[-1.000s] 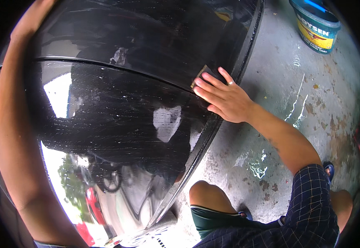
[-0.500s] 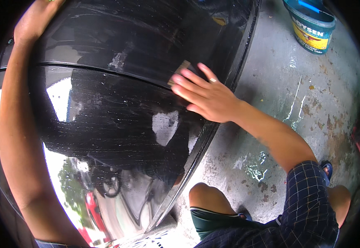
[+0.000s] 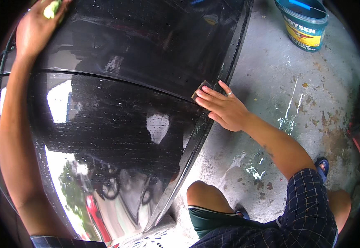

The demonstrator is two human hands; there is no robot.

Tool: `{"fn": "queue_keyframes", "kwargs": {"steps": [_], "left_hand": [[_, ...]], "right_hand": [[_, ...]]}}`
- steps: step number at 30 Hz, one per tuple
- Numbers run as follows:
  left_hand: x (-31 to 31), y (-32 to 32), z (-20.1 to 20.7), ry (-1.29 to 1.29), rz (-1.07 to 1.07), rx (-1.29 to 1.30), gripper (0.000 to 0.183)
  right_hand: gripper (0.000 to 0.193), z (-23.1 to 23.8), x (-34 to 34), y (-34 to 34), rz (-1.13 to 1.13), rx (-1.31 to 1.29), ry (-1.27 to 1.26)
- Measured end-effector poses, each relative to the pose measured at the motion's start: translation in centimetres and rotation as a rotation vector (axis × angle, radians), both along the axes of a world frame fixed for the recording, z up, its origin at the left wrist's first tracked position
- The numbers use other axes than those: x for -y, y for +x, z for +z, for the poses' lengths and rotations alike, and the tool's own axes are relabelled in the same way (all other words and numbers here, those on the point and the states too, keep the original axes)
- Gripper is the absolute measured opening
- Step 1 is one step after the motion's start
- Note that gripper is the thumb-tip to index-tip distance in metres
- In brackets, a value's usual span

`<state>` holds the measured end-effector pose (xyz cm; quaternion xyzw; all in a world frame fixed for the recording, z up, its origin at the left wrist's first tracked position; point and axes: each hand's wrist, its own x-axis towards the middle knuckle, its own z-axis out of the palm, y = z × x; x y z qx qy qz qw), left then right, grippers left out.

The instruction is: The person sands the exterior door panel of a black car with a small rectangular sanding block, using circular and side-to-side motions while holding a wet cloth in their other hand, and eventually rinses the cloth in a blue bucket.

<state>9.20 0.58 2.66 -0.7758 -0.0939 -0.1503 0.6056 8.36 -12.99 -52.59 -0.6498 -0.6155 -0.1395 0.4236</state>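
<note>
Fingers [image 3: 214,93] on dark sheet [image 3: 199,87], bucket [image 3: 317,22], lettered label [image 3: 306,38]

this looks like a garage or car-body workshop: glossy black vehicle panels [image 3: 120,105] fill the left and centre of the frame, beside a stained, white-splashed concrete floor [image 3: 267,107] with a teal bucket [image 3: 303,29] at upper right.

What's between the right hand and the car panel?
A flat dark pad, partly covered by the right hand, against the car panel; head view.
</note>
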Motion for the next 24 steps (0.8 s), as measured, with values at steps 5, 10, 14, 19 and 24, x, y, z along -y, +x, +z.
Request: {"fn": "queue_keyframes", "kwargs": {"steps": [5,10,14,19,24], "left_hand": [[2.0,-5.0,-5.7,-0.094,-0.422,-0.265,0.024],[1.5,-3.3,-1.3,0.029,-0.279,-0.15,0.039],[0.3,-4.3,0.6,0.134,-0.254,-0.166,0.041],[-2.0,-7.1,3.1,0.146,-0.334,-0.158,0.033],[-3.4,-6.6,4.1,0.186,-0.318,-0.117,0.039]], "right_hand": [[0.059,1.3,1.4,0.3,0.131,-0.846,0.648],[0.058,9.2,0.9,3.1,-0.051,-0.554,0.585],[0.059,12.5,-2.4,2.3,-0.081,-0.118,0.484],[0.071,3.5,-3.7,0.0,-0.015,-0.019,0.158],[0.07,4.4,-3.9,1.7,-0.07,-0.036,0.215]]}}
